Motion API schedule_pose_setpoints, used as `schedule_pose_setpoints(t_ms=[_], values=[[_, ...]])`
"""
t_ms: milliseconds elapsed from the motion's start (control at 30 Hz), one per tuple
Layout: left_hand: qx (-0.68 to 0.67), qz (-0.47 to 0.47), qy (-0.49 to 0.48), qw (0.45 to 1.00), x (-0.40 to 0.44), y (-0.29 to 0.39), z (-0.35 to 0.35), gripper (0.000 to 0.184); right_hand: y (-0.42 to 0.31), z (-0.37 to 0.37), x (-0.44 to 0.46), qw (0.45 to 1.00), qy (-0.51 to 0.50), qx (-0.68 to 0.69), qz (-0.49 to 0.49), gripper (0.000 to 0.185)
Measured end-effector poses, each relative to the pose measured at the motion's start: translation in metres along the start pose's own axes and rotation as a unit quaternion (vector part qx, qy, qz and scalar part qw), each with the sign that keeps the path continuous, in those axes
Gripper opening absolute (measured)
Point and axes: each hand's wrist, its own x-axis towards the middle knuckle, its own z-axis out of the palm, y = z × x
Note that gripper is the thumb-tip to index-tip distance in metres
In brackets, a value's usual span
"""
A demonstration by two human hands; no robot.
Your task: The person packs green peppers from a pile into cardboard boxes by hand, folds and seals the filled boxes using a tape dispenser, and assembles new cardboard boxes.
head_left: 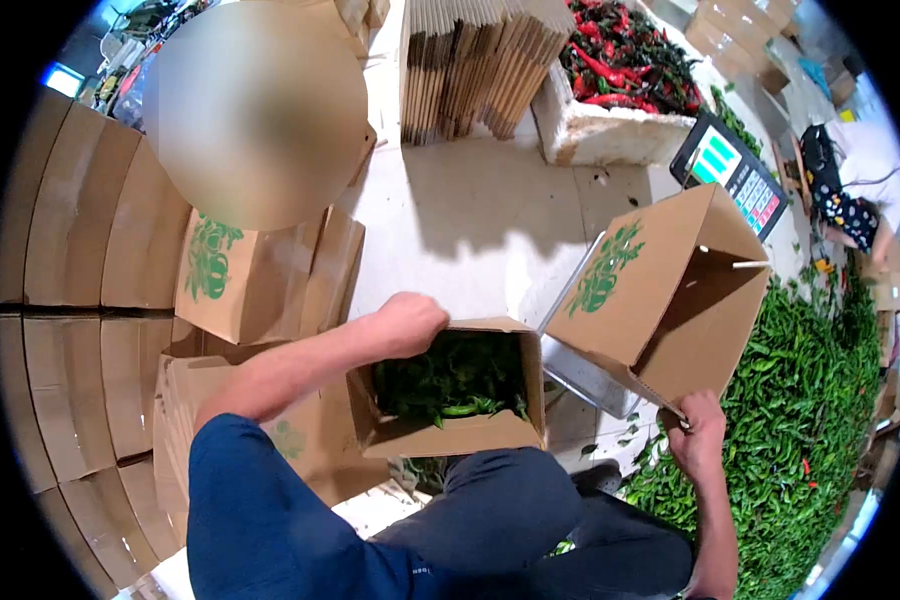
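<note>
An open cardboard box of green chili peppers stands in front of my knees. At its far left corner, my left hand is closed on the rim, its fingertips partly hidden. Off to the right, another open cardboard box, printed with a green plant design, tilts over a metal scale platform. My right hand grips the near lower edge of that tilted box. Its inside shows bare cardboard walls; the deepest part is in shadow.
Green peppers lie in a large heap on the right. Behind the tilted box is the scale's display. A foam crate holds red and dark peppers. Flattened cartons stand farther back; stacked boxes line the left. Another person bends at far right.
</note>
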Motion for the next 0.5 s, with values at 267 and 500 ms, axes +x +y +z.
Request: schedule_pose_setpoints(t_ms=[267, 500], values=[[0.191, -0.045, 0.075, 0.978, 0.145, -0.086, -0.133, 0.012, -0.001, -0.002, -0.008, 0.999, 0.021, 0.016, 0.042, 0.017], [0.191, -0.076, 0.563, 0.801, 0.176, -0.121, -0.129, 0.015, 0.004, -0.002, -0.02, 0.997, 0.011, 0.017, 0.077, 0.017]])
